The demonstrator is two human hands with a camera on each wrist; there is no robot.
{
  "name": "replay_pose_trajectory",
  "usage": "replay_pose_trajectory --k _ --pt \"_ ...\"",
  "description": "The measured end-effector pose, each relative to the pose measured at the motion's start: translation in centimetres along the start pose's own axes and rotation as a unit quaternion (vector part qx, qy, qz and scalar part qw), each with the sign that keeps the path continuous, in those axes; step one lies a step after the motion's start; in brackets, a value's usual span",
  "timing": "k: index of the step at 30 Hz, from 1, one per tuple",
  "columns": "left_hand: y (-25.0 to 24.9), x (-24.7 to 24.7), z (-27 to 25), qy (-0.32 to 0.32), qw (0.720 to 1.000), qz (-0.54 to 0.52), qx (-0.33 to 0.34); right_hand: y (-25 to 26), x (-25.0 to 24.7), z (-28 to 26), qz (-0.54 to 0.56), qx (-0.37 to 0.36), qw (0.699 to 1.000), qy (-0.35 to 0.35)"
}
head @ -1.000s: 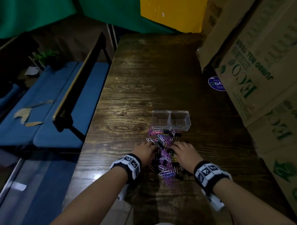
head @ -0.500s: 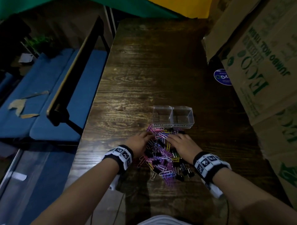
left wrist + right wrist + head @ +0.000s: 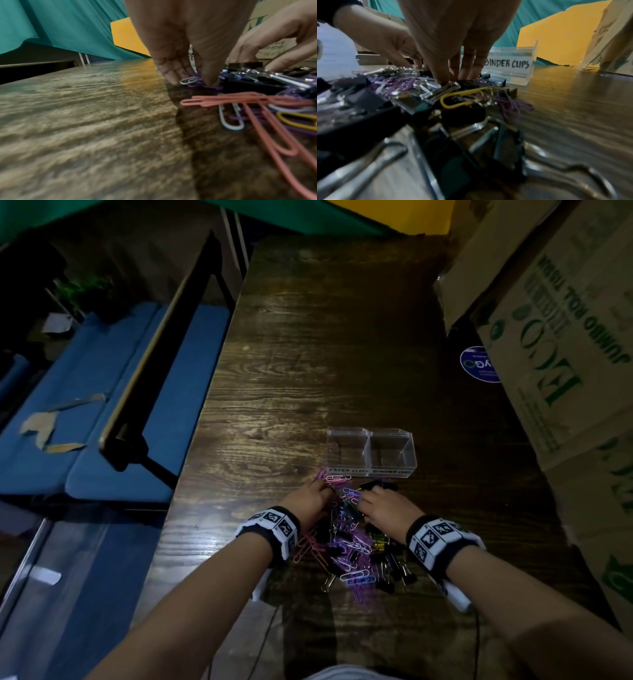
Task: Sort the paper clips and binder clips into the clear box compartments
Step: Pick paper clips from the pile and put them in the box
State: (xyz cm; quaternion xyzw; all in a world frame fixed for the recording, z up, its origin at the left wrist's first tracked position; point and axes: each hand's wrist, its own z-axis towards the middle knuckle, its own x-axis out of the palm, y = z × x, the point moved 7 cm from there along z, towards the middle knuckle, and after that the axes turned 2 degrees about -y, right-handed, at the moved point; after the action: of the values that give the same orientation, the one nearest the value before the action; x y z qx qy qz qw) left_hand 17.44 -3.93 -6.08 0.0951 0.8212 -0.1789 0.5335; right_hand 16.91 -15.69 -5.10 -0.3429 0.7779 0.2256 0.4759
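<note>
A heap of coloured paper clips and black binder clips (image 3: 352, 539) lies on the dark wooden table (image 3: 325, 354). Just beyond it stands the clear two-compartment box (image 3: 370, 451), its label reading paper clips on the left and binder clips (image 3: 510, 64) on the right; both compartments look empty. My left hand (image 3: 320, 494) reaches into the heap's far left, thumb and fingers (image 3: 171, 75) pinching purple and white paper clips (image 3: 193, 81). At the heap's far right my right hand (image 3: 368, 498) pinches a black binder clip (image 3: 465, 82) with thumb and fingertips (image 3: 441, 78).
Big cardboard cartons (image 3: 565, 337) line the table's right side, with a round blue sticker (image 3: 479, 364) beside them. A black frame (image 3: 154, 364) and blue bench cushions (image 3: 102, 422) sit past the table's left edge. Bare tabletop stretches beyond the box.
Both hands have slid forward over the heap toward the box, and their fingers have closed on clips at its far edge. The head view has tilted down.
</note>
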Motion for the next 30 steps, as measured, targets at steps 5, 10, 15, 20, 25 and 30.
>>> replay_pose_trajectory --k 5,10,15,20,25,30 --pt "-0.2 0.0 0.6 0.036 0.999 -0.019 -0.014 0.0 -0.6 0.2 0.006 0.023 1.000 0.010" --pt "-0.7 -0.7 1.2 0.066 0.997 -0.041 -0.011 0.0 -1.1 1.0 0.024 0.030 0.998 0.040" --pt "-0.6 -0.6 0.9 0.061 0.997 -0.051 -0.014 0.0 -1.1 1.3 0.036 0.025 0.998 0.051" --pt "0.6 0.0 -0.2 0.040 0.995 -0.083 -0.032 -0.6 -1.1 0.3 0.063 0.018 0.997 0.035" --pt "1.7 -0.2 -1.0 0.030 0.986 -0.141 -0.085 -2.3 -1.2 -0.7 0.169 0.097 0.980 0.038" --pt "2.1 -0.6 -1.8 0.038 0.980 -0.151 -0.122 -4.1 -0.8 -1.8 0.262 0.186 0.947 -0.003"
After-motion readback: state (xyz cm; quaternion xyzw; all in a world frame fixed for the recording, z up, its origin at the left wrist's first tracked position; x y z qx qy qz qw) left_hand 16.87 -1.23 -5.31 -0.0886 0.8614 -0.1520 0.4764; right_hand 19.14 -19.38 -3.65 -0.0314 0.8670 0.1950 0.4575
